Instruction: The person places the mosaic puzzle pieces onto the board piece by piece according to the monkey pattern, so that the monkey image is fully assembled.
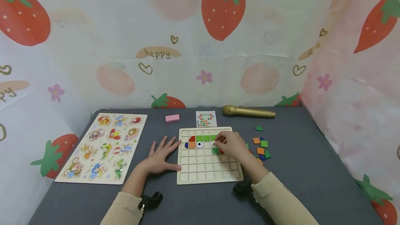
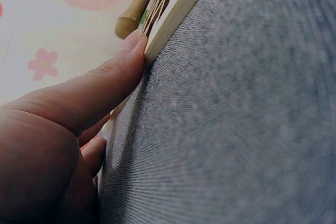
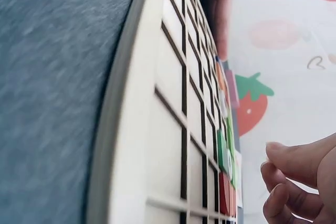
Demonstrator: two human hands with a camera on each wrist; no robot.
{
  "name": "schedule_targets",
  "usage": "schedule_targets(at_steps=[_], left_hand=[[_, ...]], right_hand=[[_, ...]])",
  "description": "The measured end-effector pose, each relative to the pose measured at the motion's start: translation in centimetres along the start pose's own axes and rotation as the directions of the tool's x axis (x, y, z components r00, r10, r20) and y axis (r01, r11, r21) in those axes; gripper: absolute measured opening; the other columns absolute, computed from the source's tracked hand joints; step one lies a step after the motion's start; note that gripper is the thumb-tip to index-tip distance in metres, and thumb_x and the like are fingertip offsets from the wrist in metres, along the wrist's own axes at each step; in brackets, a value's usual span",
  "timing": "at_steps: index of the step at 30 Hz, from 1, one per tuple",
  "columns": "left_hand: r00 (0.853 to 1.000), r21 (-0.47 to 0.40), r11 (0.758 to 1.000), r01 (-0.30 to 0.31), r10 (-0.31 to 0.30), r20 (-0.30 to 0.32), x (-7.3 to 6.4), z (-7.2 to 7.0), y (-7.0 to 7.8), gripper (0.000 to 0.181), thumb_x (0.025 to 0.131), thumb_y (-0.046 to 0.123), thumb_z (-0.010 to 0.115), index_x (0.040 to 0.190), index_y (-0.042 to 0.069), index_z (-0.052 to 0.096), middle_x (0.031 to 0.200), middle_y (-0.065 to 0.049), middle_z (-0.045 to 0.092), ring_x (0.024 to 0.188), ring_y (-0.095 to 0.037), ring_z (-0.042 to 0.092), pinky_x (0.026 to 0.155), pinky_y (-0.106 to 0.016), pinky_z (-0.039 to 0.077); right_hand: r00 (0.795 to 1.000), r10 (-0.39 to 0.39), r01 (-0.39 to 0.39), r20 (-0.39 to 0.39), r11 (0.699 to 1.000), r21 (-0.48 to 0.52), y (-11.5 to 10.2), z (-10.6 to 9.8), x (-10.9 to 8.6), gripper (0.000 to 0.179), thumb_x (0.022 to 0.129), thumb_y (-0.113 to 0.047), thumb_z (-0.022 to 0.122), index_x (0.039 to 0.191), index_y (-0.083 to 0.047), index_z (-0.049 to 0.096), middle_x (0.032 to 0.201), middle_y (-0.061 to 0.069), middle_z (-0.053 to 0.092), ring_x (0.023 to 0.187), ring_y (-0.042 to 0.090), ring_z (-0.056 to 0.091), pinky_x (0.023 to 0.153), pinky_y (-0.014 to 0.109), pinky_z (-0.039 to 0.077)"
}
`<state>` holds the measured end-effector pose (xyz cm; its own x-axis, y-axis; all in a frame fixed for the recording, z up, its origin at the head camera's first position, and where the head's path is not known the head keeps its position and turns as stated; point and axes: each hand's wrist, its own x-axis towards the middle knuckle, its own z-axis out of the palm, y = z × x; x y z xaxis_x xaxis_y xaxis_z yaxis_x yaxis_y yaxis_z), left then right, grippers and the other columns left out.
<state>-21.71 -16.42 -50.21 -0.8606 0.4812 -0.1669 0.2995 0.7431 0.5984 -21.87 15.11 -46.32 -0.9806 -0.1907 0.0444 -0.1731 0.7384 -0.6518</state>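
A wooden grid board (image 1: 207, 169) lies on the dark cloth. In its upper rows sit green squares (image 1: 203, 138), a red piece (image 1: 192, 139), a blue piece (image 1: 186, 145), an orange square (image 1: 192, 145) and a round eye piece (image 1: 199, 144). My left hand (image 1: 160, 159) is spread at the board's left edge, with its thumb (image 2: 118, 66) against the side in the left wrist view. Over the upper right part hovers my right hand (image 1: 231, 144), fingertips beside a second eye piece (image 1: 214, 144). In the right wrist view its fingers (image 3: 296, 158) are loosely bent, with nothing visible between them.
Loose orange, green and blue pieces (image 1: 260, 150) lie right of the board. Behind it are a pattern card (image 1: 206, 118), a pink block (image 1: 172, 118) and a gold microphone-shaped object (image 1: 250, 111). A picture puzzle board (image 1: 103, 148) lies at the left.
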Motion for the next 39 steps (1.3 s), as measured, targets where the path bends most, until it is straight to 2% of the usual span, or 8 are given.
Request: schedule_targets(at_steps=[4,10,18,28,39], left_hand=[[1.0,0.004,1.0,-0.004,0.004,-0.004,0.0,0.0,-0.1,0.103,0.08,0.06,0.078,0.162,0.026,0.027,0.171,-0.006,0.012,0.157,-0.036,-0.008,0.119,-0.063,-0.015],[1.0,0.004,1.0,-0.012,0.012,-0.007,0.1,0.1,-0.1,0.103,0.079,0.06,0.078,0.162,0.026,0.027,0.171,-0.006,0.013,0.157,-0.035,-0.007,0.119,-0.063,-0.015],[1.0,0.01,1.0,-0.006,0.006,-0.014,-0.1,0.1,-0.1,0.103,0.079,0.06,0.079,0.162,0.025,0.028,0.17,-0.006,0.014,0.157,-0.036,-0.006,0.12,-0.063,-0.014],[1.0,0.003,1.0,-0.008,0.008,-0.013,0.0,0.1,-0.1,0.103,0.079,0.059,0.079,0.161,0.024,0.029,0.17,-0.006,0.015,0.157,-0.036,-0.005,0.12,-0.063,-0.014],[1.0,0.0,1.0,-0.008,0.008,-0.015,0.0,0.1,-0.1,0.103,0.079,0.059,0.079,0.162,0.025,0.028,0.17,-0.006,0.014,0.157,-0.036,-0.006,0.119,-0.063,-0.014]], right_hand=[[1.0,0.019,-0.019,0.006,1.0,0.021,0.5,-0.6,-0.5,0.007,0.093,-0.022,0.075,0.096,-0.016,0.076,0.083,-0.007,0.069,0.078,0.013,0.061,0.066,0.031,0.052],[0.998,0.059,-0.059,0.004,0.998,0.027,2.0,-1.7,-1.0,0.011,0.093,-0.026,0.075,0.098,-0.016,0.076,0.085,-0.005,0.069,0.075,0.014,0.06,0.062,0.03,0.05],[0.998,0.056,-0.056,-0.014,0.998,0.03,4.2,-3.0,-1.9,0.012,0.093,-0.022,0.075,0.1,-0.013,0.075,0.086,-0.001,0.07,0.075,0.013,0.063,0.063,0.03,0.052],[0.996,0.072,-0.071,-0.051,0.997,0.025,6.5,-4.7,-3.3,0.01,0.092,-0.021,0.076,0.1,-0.015,0.076,0.089,-0.001,0.072,0.076,0.013,0.064,0.066,0.032,0.054],[0.993,0.094,-0.092,-0.067,0.995,0.026,7.6,-6.3,-4.4,0.018,0.094,-0.023,0.074,0.105,-0.009,0.075,0.091,0.002,0.073,0.077,0.015,0.064,0.063,0.032,0.053]])
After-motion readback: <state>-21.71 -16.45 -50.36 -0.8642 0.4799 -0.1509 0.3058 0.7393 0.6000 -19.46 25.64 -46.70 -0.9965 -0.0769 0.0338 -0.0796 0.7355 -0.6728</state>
